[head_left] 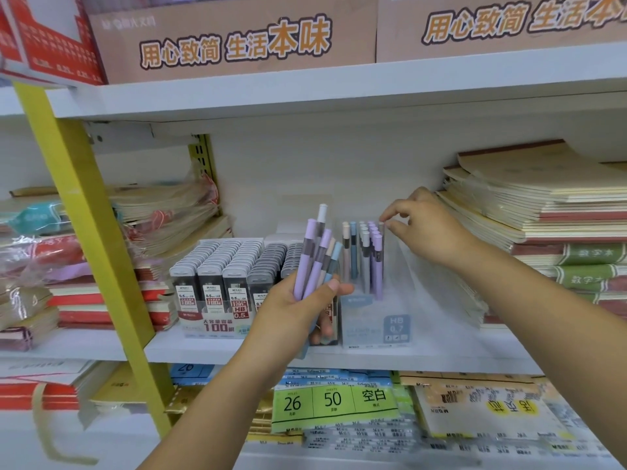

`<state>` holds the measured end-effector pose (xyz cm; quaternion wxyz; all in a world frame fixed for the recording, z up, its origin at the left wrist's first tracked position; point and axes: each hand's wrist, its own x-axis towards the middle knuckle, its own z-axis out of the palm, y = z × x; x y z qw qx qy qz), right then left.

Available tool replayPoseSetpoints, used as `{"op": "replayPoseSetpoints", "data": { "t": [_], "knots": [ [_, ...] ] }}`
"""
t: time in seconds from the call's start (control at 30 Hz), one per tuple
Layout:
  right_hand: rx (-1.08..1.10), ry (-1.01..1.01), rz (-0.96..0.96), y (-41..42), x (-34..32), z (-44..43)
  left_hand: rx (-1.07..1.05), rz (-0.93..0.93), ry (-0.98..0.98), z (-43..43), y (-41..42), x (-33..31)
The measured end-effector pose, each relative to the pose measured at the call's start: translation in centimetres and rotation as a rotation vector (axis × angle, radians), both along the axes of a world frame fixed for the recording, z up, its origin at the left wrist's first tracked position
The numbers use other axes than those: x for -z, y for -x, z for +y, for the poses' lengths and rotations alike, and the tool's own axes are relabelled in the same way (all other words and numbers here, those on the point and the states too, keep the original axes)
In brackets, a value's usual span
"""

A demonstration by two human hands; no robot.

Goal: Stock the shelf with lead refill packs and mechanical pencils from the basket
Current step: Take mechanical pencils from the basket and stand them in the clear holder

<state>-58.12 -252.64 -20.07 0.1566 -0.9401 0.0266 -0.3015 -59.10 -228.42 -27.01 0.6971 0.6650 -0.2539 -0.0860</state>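
Mechanical pencils (317, 256): bundle gripped upright in left hand (298, 308), just left of display box (375, 325); right hand (425, 228) pinches rightmost pencil (380, 252) inside box; lead refill packs (220, 266) left of box; best seated singly, tip-down, rows kept tight.

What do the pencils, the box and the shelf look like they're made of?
The pencils look like plastic: matte pastel barrels with a grey band and no shine. The box looks like clear, slightly frosted plastic, since what stands inside shows through its walls. The shelf is white and smooth, probably painted metal, though the picture leaves that open.
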Motion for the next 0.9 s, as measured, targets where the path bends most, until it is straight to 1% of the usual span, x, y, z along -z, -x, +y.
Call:
{"op": "replayPoseSetpoints", "data": {
  "t": [0.1, 0.13, 0.17, 0.27, 0.3, 0.37, 0.43, 0.53, 0.6, 0.67, 0.73, 0.77, 0.83, 0.9],
  "knots": [
    [-0.056, -0.139, -0.244, 2.2, 0.0, 1.5, 0.039, 0.047, 0.035, 0.1, 0.1, -0.4],
    [-0.109, -0.207, -0.262, 3.0, 0.1, 2.3, 0.052, 0.051, 0.040, 0.1, 0.2, -0.5],
    [-0.188, -0.293, -0.218, 3.9, 0.2, 3.2, 0.063, 0.052, 0.044, 0.0, 0.3, -0.6],
    [-0.455, -0.605, 0.041, 5.6, 0.5, 6.2, 0.099, 0.028, 0.043, -0.2, 0.7, -0.8],
    [-0.498, -0.678, 0.072, 5.8, 0.7, 6.8, 0.116, 0.020, 0.043, -0.3, 0.8, -0.9],
    [-0.509, -0.755, 0.048, 6.0, 0.8, 7.5, 0.150, 0.028, 0.050, -0.3, 0.9, -0.8],
    [-0.467, -0.821, -0.041, 6.0, 0.7, 7.4, 0.175, 0.066, 0.074, -0.2, 1.0, -0.7],
    [-0.433, -0.932, -0.139, 5.9, 0.2, 6.7, 0.143, 0.091, 0.064, 0.1, 0.8, -0.5],
    [-0.431, -0.930, -0.187, 6.0, -0.2, 6.2, 0.077, 0.050, 0.027, 0.3, 0.7, -0.5],
    [-0.390, -0.878, -0.342, 6.1, -1.0, 5.4, 0.000, 0.014, 0.014, 0.4, 0.6, -0.4],
    [-0.370, -0.769, -0.481, 6.0, -2.3, 4.7, -0.058, -0.016, 0.015, 0.5, 0.7, -0.3],
    [-0.376, -0.680, -0.485, 5.8, -2.7, 4.6, -0.074, -0.029, 0.013, 0.6, 0.8, -0.2],
    [-0.360, -0.495, -0.388, 4.9, -2.8, 4.7, -0.089, -0.045, 0.002, 0.7, 1.0, -0.1],
    [-0.331, -0.430, -0.303, 4.0, -2.2, 4.8, -0.093, -0.048, -0.001, 0.6, 1.0, -0.1]
  ]
}}
